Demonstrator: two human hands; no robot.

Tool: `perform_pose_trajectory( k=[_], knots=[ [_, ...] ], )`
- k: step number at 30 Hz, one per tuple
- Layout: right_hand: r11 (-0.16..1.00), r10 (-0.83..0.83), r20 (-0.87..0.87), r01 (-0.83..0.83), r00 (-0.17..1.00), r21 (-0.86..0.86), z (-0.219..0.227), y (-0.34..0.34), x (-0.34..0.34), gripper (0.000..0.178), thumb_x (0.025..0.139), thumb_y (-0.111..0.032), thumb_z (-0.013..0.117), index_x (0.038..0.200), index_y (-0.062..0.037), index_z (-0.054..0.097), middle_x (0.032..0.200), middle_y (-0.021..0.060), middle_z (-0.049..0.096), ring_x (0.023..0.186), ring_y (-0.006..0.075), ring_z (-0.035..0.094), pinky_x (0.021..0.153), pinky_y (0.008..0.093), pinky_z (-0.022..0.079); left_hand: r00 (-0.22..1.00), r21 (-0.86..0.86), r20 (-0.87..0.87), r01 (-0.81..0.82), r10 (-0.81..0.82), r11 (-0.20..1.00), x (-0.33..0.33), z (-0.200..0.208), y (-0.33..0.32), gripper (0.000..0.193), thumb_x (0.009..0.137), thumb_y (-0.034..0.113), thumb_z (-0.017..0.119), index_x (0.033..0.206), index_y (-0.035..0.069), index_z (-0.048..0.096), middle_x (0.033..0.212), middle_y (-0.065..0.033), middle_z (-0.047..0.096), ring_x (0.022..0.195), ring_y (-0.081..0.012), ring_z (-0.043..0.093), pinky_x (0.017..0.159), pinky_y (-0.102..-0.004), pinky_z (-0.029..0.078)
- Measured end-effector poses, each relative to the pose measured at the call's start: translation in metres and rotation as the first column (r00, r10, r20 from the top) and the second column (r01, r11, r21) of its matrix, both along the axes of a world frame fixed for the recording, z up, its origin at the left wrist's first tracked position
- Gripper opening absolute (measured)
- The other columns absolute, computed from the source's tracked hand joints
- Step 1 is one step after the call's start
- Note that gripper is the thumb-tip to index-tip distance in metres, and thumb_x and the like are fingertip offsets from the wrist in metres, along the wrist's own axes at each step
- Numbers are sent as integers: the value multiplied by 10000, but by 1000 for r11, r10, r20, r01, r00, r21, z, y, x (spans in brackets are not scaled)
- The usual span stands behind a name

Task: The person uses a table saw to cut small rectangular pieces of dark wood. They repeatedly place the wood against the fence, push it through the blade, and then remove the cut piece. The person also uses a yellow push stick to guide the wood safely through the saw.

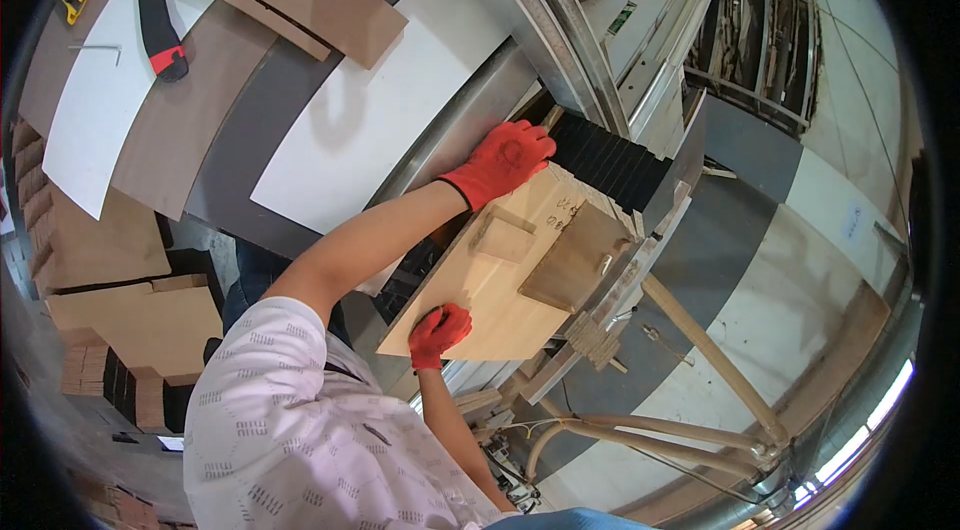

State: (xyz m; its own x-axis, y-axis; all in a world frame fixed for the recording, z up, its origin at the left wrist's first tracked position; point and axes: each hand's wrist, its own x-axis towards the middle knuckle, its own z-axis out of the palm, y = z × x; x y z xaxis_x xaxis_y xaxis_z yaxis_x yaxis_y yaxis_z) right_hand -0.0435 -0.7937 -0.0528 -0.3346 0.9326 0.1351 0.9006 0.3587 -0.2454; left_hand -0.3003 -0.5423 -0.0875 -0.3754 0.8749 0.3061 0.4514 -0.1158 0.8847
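Observation:
I wear red gloves on both hands. My left hand point(505, 162) is stretched forward, its fingers bent over the near left end of a stack of black-edged strips point(610, 162). Below it lies a pale wooden board point(500, 295) with handwritten marks. A small wood block point(503, 238) and a brown wooden piece with a peg-like handle point(575, 255) are on the board. My right hand point(440, 332) is closed at the board's near edge, fingers curled on its face. Its fingertips and the underside of the board are hidden.
A metal rail point(540, 10) runs past the stack. At left, a red-and-black-handled tool point(160, 25), a hex key point(100, 49) and a yellow-handled tool point(72, 0) lie on panels. Stacked brown boards point(135, 330) stand lower left. Tubular bars point(700, 350) cross at right, near a scrap bin point(755, 40).

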Motion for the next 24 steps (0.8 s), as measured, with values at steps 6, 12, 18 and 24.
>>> perform_pose_trajectory(
  k=[6,12,18,24],
  knots=[
    [1000,11,-24,-11,1000,15,1,2,-5,30,929,-84,570,949,-65,558,910,111,543,871,323,512,835,456,391,985,121,155,58,-76,991,-8,1,7,160,919,303,731,986,160,704,1141,-16,708,1091,-269,642,943,-431,501],
    [1000,9,19,-9,1000,19,-1,2,0,26,924,-77,569,940,-64,553,909,114,542,870,325,512,834,457,392,979,217,179,53,-93,975,-14,10,1,168,924,263,739,1043,145,725,1138,-32,727,1070,-286,664,915,-429,523],
    [999,28,-1,-28,1000,36,-4,2,2,28,926,-85,571,929,-65,552,903,117,542,865,330,510,831,458,391,977,380,181,40,-116,924,-12,10,9,180,906,242,755,1051,136,744,1135,-44,734,1071,-284,677,940,-430,527],
    [1000,21,33,-22,999,18,-2,3,2,36,929,-95,573,933,-63,557,908,117,547,872,333,515,844,459,392,981,361,160,49,-113,931,-13,16,8,160,901,232,760,1028,135,748,1112,-52,732,1005,-275,688,898,-419,542]
  ],
)
